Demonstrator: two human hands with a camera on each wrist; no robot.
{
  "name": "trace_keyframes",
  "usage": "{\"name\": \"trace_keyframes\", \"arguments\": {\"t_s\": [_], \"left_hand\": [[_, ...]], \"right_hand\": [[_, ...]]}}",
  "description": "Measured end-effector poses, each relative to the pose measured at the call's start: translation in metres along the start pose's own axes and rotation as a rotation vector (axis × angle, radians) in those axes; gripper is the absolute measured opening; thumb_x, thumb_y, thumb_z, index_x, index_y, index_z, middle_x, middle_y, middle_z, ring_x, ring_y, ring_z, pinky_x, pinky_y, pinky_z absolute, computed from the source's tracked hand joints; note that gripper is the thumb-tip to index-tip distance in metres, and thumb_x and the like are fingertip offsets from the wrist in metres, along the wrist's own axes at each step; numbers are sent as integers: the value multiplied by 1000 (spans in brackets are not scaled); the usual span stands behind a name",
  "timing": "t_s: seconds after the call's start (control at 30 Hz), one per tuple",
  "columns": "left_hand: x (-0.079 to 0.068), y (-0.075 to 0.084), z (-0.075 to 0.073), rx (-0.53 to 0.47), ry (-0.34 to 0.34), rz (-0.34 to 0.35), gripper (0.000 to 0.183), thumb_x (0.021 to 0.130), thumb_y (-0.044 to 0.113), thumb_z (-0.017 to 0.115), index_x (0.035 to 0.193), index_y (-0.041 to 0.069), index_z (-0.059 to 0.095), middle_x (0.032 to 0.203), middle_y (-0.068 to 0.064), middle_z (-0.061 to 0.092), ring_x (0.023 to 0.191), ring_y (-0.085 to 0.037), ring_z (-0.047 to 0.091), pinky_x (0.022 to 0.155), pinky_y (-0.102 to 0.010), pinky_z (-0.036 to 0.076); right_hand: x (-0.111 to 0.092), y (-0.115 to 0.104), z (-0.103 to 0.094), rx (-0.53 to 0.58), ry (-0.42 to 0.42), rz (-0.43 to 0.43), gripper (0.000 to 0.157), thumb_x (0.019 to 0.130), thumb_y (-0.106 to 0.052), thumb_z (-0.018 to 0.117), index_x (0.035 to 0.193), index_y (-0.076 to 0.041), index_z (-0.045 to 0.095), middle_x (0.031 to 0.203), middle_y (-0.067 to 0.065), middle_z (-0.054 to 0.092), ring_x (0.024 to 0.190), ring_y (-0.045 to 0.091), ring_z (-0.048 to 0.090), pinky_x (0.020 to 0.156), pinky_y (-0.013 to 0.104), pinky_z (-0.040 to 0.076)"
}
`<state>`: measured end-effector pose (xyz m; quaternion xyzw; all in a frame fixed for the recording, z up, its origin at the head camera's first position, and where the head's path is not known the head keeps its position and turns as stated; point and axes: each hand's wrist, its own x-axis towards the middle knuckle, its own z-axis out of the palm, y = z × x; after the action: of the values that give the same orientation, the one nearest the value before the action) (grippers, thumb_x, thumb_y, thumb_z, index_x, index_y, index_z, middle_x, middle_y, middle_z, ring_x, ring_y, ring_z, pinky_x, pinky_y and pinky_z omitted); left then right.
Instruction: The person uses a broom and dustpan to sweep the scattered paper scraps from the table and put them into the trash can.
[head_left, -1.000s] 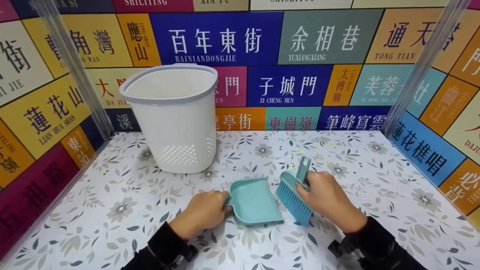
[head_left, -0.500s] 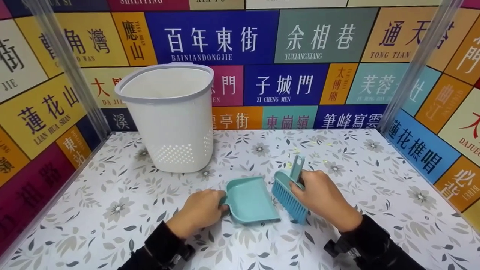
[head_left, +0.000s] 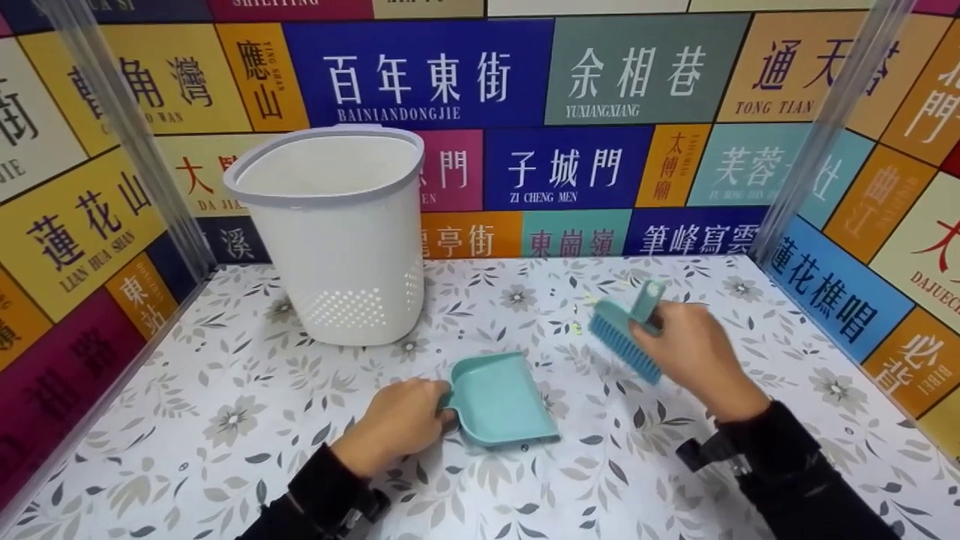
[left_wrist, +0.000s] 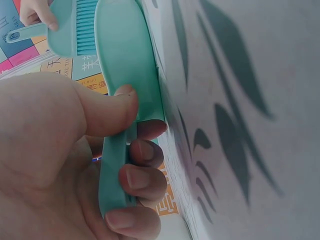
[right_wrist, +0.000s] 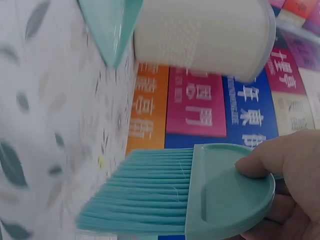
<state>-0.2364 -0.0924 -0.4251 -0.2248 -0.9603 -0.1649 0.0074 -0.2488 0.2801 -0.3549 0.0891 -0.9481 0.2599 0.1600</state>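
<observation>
My left hand (head_left: 401,424) grips the short handle of a teal dustpan (head_left: 499,401), which sits on the patterned cloth with its wide mouth facing right. In the left wrist view the thumb (left_wrist: 112,110) lies along the dustpan's neck and the fingers wrap the handle. To the right, my right hand (head_left: 697,356) holds a teal hand brush (right_wrist: 227,190) by its handle, thumb on the brush's back. Its blue bristles (head_left: 622,349) point down and left, beyond the dustpan's mouth. Small yellow-green scraps (head_left: 576,328) lie on the cloth just left of the brush.
A white bin (head_left: 349,247) with a grey rim and small holes stands upright at the back left, behind the dustpan. Walls with colourful Chinese street signs (head_left: 570,169) enclose the table's back and sides. Clear corner posts (head_left: 814,142) rise at the back.
My right hand has carried the brush away from the dustpan, back and to the right, toward the yellow-green scraps. The left hand and dustpan stay in place; the head view has shifted slightly.
</observation>
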Motion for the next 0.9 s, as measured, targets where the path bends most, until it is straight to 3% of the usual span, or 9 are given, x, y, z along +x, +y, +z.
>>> {"name": "trace_keyframes", "arguments": {"t_s": [0.2, 0.37, 0.5, 0.7, 0.9], "left_hand": [[2, 0, 0, 6, -14, -7, 21, 96, 24, 78, 84, 18, 62, 78, 1, 61, 75, -22, 61, 74, -47, 54], [1, 1, -1, -8, -23, -17, 20, 96, 24, 79, 85, 18, 63, 78, 2, 61, 75, -21, 60, 75, -47, 54], [1, 2, -1, -13, -31, -24, 19, 96, 23, 78, 85, 18, 63, 77, 3, 61, 74, -20, 59, 76, -46, 54], [2, 1, -2, -10, -27, -23, 20, 96, 24, 78, 84, 18, 63, 77, 3, 60, 73, -20, 58, 75, -46, 53], [0, 0, -1, -4, -19, -14, 24, 96, 26, 78, 82, 19, 60, 75, 3, 58, 73, -20, 58, 74, -46, 52]], "right_hand": [[21, 33, -11, -158, 56, 22, 26, 98, -25, 74, 87, -2, 73, 74, 13, 71, 59, 25, 60, 50, 37, 43], [42, 57, -14, -238, 88, 11, 21, 94, -17, 72, 77, -6, 65, 69, 11, 64, 58, 28, 56, 51, 40, 38], [56, 77, -11, -290, 118, 8, 20, 91, -10, 71, 74, -6, 61, 68, 13, 61, 59, 32, 55, 51, 44, 37], [71, 103, 0, -339, 206, 23, 20, 90, -3, 69, 74, -2, 57, 75, 24, 66, 67, 45, 64, 54, 57, 44], [76, 125, 15, -334, 283, 45, 17, 90, 2, 68, 75, 2, 61, 72, 26, 66, 62, 45, 62, 53, 58, 44]]}}
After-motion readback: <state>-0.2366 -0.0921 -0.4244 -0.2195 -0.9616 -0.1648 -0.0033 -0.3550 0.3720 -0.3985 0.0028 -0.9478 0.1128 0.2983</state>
